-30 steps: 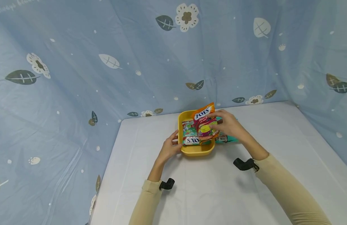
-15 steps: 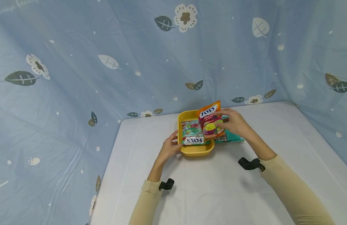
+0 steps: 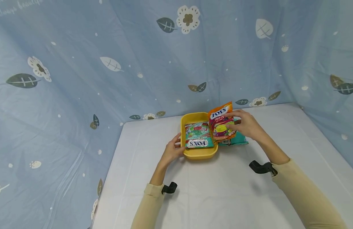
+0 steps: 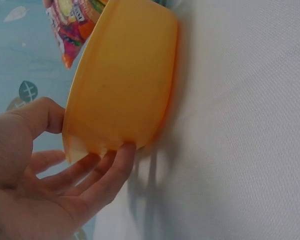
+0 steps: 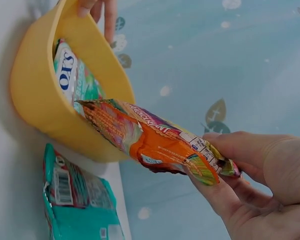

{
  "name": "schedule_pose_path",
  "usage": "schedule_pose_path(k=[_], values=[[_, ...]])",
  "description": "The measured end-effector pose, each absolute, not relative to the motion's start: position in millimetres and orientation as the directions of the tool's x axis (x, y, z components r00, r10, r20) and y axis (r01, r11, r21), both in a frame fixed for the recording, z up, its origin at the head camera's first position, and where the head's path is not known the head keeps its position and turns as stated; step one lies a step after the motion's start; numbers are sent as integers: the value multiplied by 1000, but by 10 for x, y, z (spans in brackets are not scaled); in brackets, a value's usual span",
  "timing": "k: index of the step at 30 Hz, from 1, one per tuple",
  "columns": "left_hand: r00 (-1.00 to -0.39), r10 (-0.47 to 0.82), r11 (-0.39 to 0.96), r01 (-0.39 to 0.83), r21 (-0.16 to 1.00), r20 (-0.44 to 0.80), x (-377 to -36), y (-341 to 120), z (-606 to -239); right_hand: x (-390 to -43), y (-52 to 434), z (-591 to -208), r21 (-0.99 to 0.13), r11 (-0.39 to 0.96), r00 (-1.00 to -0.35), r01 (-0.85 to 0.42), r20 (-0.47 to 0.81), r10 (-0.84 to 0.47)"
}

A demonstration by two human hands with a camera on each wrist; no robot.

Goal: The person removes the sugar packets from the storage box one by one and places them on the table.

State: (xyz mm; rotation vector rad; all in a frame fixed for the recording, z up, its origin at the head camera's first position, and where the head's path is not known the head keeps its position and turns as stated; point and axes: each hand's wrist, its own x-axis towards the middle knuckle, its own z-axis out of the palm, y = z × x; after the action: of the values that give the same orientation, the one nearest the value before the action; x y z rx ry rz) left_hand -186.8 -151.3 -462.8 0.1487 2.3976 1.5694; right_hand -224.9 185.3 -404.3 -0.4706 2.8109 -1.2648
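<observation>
In the head view my right hand [image 3: 246,124] pinches an orange and purple Fox's Fruits candy bag [image 3: 221,122] by its right edge, raised over the right rim of a yellow basin [image 3: 200,155]. Inside the basin lies a green Fox's Mint Blossom candy bag [image 3: 197,135]. My left hand [image 4: 55,175] holds the basin's left wall, thumb at the rim and fingers against the outside. A second green candy bag [image 5: 82,200] lies on the table outside the basin, partly hidden behind the fruit bag in the head view.
A white-covered table [image 3: 210,197] bears the basin near its far edge. Behind it and along the left hangs a blue curtain [image 3: 147,63] with flowers and leaves. Black wrist mounts [image 3: 169,187] sit at both sleeves.
My right hand has moved to the right with the fruit candy bag, from over the basin's middle to its right rim. More of the green bag inside shows. The left hand stays put.
</observation>
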Motion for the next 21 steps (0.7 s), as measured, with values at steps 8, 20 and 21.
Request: schedule_pose_path(k=[8, 20, 21], values=[[-959, 226, 397, -71, 915, -173, -1863, -1513, -4645, -2225, 1960, -4028, -729, 633, -957, -259, 106, -270], [-958, 226, 402, -72, 913, -175, -1858, -1512, -4635, -2195, 2079, -3991, -717, 641, -956, -272, 124, -267], [-959, 224, 400, -72, 914, -174, -1859, -1512, -4636, -2191, 2088, -3990, -717, 642, -956, -271, 125, -264]])
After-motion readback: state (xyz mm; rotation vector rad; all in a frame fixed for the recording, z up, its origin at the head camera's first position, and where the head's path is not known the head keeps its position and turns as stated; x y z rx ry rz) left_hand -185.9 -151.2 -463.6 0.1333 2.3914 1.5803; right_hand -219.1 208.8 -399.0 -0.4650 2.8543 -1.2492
